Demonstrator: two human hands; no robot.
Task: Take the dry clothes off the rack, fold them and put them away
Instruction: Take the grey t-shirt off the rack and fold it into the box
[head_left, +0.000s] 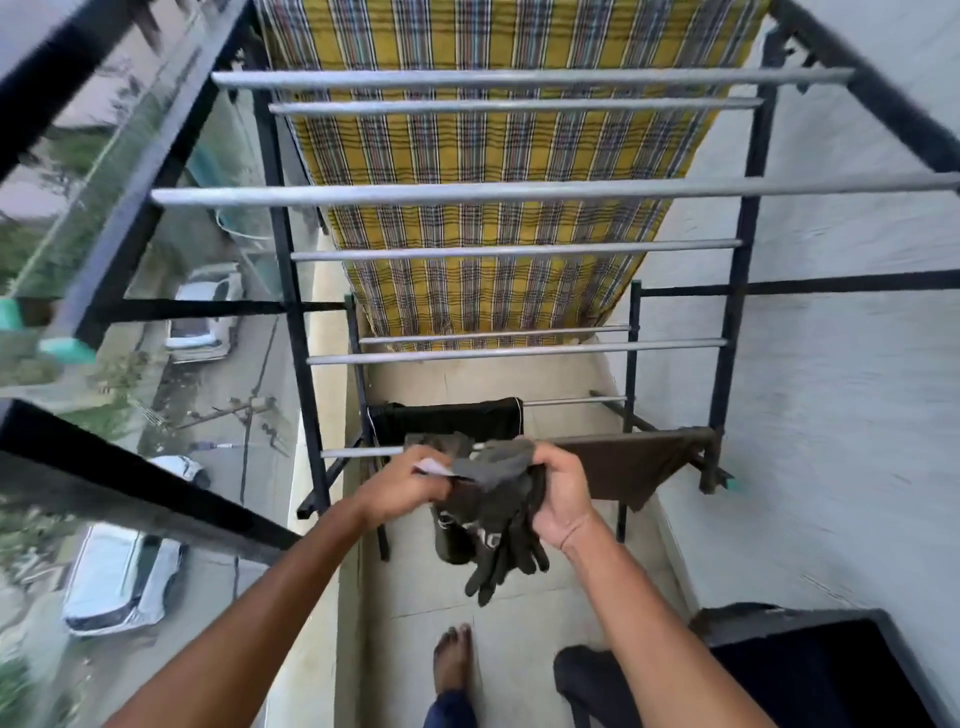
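A black metal drying rack (291, 270) with silver rods fills the narrow balcony. My right hand (563, 493) grips a bundle of small dark garments (491, 525), with glove fingers hanging below it. My left hand (402, 486) pinches the bundle's left side, where a grey piece (439, 444) still lies over the low front rod. A brown cloth (623, 467) hangs on that rod to the right. A black garment (449, 418) hangs on the rod behind. A yellow checked sheet (483, 171) hangs at the far end.
A glass railing with a black frame (130, 171) runs along the left, with parked cars far below. A white wall (831, 364) closes the right side. A black object (831, 670) sits at the lower right. My bare foot (453, 660) stands on the tiled floor.
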